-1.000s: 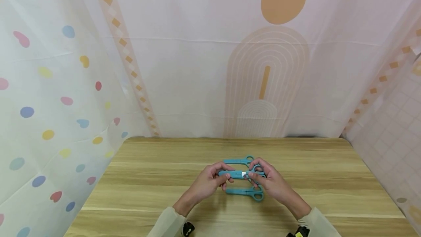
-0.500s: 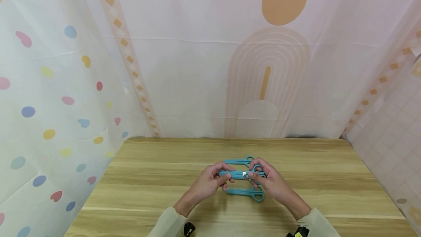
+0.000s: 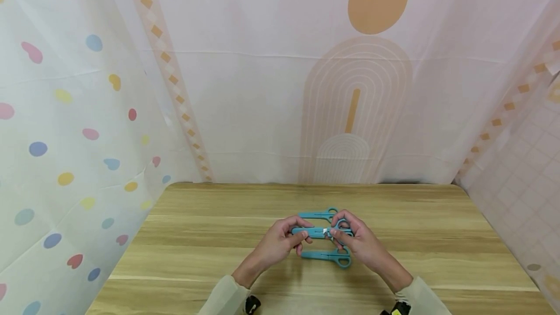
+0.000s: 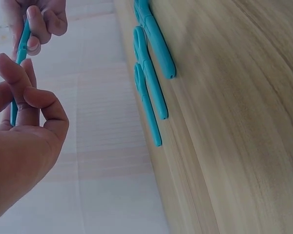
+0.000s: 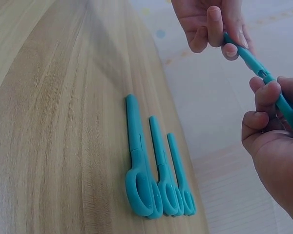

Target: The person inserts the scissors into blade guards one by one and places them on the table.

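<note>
A pair of teal scissors [image 3: 314, 232] is held level above the table, its blades inside a matching teal cover. My left hand [image 3: 276, 242] pinches the covered tip end between thumb and fingers. On the other end, my right hand [image 3: 362, 238] grips the finger loops, partly hiding them. Bare metal [image 5: 262, 73] shows in a small gap between cover and handles. Below, three more teal scissors lie side by side with blades covered: a near pair [image 5: 139, 161], a middle pair [image 5: 163, 165] and a far pair [image 5: 180, 170]. In the head view the held scissors overlap the middle pair.
The wood-grain table [image 3: 197, 237] ends at a pale patterned curtain [image 3: 253, 111] behind it. A dotted curtain [image 3: 100, 149] hangs on the left, and a checked one [image 3: 520, 174] on the right. Black straps [image 3: 252, 304] sit at both wrists.
</note>
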`<state>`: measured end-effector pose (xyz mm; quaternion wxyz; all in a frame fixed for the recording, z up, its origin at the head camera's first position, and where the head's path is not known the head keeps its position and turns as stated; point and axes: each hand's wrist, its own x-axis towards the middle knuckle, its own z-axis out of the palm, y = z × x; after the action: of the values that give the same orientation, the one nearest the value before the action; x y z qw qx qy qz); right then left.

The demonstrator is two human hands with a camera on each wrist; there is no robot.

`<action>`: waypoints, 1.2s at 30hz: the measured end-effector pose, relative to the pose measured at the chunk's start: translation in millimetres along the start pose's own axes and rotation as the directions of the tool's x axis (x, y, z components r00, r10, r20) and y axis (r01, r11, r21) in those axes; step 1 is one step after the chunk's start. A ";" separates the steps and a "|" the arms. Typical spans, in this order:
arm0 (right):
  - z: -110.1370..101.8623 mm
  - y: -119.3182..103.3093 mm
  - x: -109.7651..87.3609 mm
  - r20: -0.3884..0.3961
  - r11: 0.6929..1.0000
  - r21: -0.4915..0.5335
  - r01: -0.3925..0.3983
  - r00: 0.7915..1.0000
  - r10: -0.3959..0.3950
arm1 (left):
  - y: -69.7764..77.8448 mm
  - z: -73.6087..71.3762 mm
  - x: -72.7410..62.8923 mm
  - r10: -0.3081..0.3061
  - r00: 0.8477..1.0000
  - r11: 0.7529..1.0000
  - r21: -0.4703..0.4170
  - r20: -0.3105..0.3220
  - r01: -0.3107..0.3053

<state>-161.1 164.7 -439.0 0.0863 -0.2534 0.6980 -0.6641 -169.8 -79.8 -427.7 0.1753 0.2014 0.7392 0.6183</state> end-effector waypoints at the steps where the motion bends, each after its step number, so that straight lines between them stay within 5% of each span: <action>1: 0.0 0.1 0.0 0.000 1.000 0.000 0.001 1.000 -0.001 | 0.0 0.1 0.1 -0.001 1.000 1.000 -0.002 0.000 0.001; 36: 2.9 2.9 -0.4 -0.007 0.998 0.046 -0.036 0.999 0.036 | 0.2 4.7 2.0 -0.001 1.000 1.000 -0.002 -0.007 0.001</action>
<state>-160.0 162.3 -442.2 0.1012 -0.2361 0.6873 -0.6794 -169.1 -74.8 -428.3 0.1732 0.1988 0.7393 0.6196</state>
